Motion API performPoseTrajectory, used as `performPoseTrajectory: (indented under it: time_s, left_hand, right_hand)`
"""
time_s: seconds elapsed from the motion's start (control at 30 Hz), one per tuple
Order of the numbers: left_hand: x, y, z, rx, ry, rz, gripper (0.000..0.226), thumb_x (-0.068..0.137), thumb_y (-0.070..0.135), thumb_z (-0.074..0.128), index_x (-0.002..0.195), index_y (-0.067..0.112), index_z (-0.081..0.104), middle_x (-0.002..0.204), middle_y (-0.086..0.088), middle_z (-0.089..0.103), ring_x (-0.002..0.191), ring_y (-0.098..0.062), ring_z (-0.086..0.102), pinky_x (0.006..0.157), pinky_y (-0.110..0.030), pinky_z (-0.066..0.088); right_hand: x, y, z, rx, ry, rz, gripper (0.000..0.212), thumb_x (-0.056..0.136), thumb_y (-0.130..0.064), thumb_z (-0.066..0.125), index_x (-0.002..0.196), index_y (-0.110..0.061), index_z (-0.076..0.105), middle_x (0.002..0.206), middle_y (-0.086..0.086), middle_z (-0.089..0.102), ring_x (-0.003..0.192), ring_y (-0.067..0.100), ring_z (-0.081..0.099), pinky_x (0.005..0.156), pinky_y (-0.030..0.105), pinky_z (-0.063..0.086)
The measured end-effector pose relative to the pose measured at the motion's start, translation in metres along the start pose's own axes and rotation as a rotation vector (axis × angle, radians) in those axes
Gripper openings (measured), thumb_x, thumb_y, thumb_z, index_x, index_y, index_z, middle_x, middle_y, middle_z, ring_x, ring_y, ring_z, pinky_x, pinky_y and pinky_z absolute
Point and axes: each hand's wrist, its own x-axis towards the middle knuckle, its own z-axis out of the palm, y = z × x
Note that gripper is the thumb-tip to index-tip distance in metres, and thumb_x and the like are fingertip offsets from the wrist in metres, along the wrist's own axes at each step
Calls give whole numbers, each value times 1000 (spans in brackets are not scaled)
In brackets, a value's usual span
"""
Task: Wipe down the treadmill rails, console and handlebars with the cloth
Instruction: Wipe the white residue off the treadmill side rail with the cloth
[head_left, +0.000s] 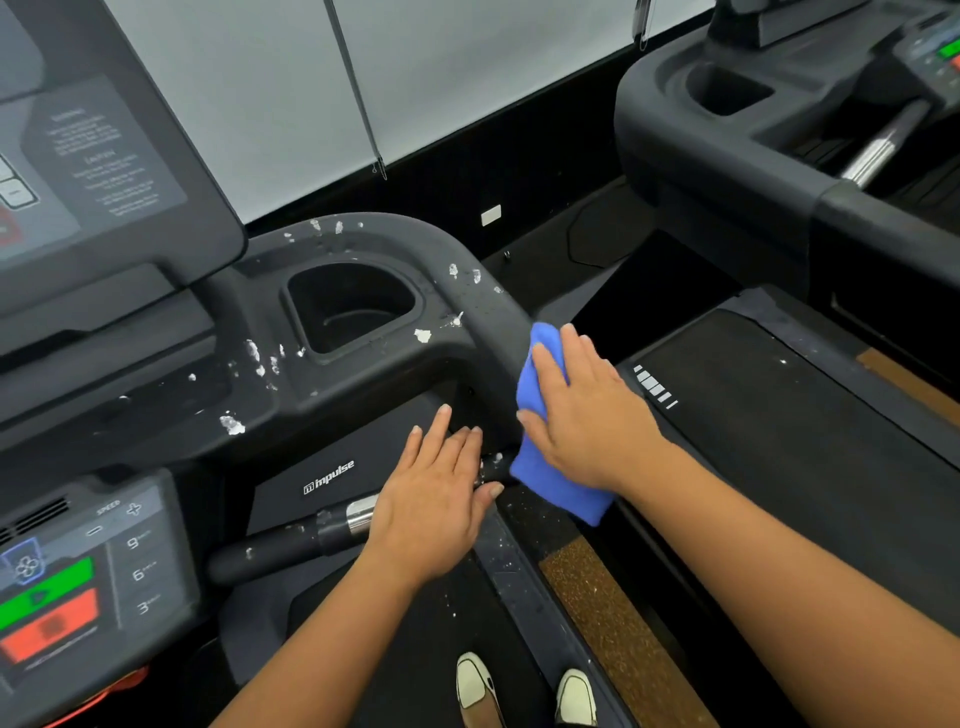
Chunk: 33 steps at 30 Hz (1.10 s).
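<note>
Cloth (540, 410), blue, lies pressed under the flat right hand (582, 410) on the side handlebar (493, 332); the left hand (441, 488) rests open, holding nothing. White specks still cover the console tray (249, 374) and rail (514, 582), so most wiping seems left.

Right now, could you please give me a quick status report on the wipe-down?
Right hand pressing blue cloth on black side handlebar. Left hand flat, empty. White residue flecks remain by cup holder.
</note>
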Motion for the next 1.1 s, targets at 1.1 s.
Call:
performPoseTrajectory:
  time_s: [1.1]
  left_hand:
    - [-18, -27, -11, 23, -58, -94, 78, 93, 62, 4, 143, 13, 39, 151, -9, 35, 146, -26, -7, 116, -44, 2]
  right_hand:
    - [28, -19, 8, -145, 97, -23, 68, 88, -41, 50, 148, -17, 30, 155, 22, 15, 137, 50, 19, 105, 57, 26]
